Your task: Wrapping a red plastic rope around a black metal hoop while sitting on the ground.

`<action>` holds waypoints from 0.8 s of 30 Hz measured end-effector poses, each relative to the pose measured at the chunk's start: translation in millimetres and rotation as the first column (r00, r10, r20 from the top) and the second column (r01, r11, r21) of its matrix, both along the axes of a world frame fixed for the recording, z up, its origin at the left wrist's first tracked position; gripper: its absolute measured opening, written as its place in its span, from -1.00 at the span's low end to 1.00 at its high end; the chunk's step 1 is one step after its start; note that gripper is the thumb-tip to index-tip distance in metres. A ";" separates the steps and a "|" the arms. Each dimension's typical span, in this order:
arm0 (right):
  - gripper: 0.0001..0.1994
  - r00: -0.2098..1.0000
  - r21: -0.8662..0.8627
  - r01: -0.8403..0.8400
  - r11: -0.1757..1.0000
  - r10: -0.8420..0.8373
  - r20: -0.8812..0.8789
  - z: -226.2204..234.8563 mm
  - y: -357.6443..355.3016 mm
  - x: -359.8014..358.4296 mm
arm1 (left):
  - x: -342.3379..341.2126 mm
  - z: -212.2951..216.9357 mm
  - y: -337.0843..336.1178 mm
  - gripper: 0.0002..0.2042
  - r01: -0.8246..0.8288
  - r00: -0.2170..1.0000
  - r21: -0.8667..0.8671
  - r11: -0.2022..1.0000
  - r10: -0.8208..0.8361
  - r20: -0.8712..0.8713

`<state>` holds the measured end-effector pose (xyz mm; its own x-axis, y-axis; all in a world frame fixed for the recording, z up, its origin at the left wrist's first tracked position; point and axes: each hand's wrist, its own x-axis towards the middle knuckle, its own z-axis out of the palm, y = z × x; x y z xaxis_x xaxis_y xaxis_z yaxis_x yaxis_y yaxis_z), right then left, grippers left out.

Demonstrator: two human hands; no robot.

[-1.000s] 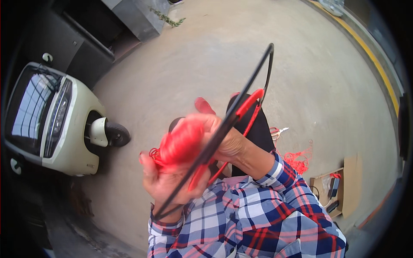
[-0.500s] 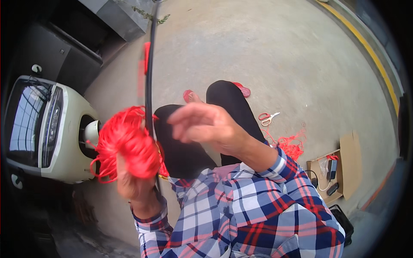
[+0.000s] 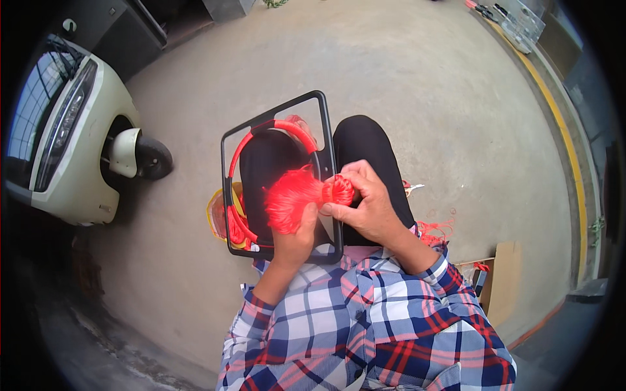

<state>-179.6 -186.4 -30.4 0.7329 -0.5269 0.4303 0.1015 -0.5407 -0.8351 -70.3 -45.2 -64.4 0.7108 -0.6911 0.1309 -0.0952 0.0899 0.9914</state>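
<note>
Red bundle (image 3: 287,199) looks soft, light, best held mid-length; left hand (image 3: 295,240) clasps one end, right hand (image 3: 372,207) the other.

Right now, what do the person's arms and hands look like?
The left hand and right hand are ungloved, wrists without watch or bracelet. The left sleeve and right sleeve are navy, white and red plaid, ending short of the wrists.

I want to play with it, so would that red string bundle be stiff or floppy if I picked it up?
Probably floppy: the red string bundle fans out in many thin strands. It's likely light for its size, since it looks like just string. It may flop rather than roll, because it narrows where it's gathered.
</note>
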 end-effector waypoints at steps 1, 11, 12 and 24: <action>-0.58 0.999 0.016 -0.026 1.000 0.026 0.028 1.8 -3.2 0.6 | -2.2 4.2 -2.5 -0.79 -0.003 0.995 -0.045 0.999 0.007 0.103; -0.58 0.831 0.777 -0.528 0.344 0.020 0.556 -0.3 -53.6 -42.9 | 4.0 -0.6 6.3 -0.61 0.206 0.928 0.170 0.964 -0.247 0.279; -0.57 0.809 0.754 -0.564 0.336 0.041 0.586 -7.7 -48.7 -46.2 | 4.0 -2.9 6.0 -0.62 0.246 0.932 0.179 0.953 -0.283 0.228; -0.72 0.969 0.953 -0.220 0.208 0.160 0.189 -53.8 -24.3 -57.1 | 38.3 -9.9 -17.3 -0.69 0.645 0.589 0.139 0.751 -0.373 -0.717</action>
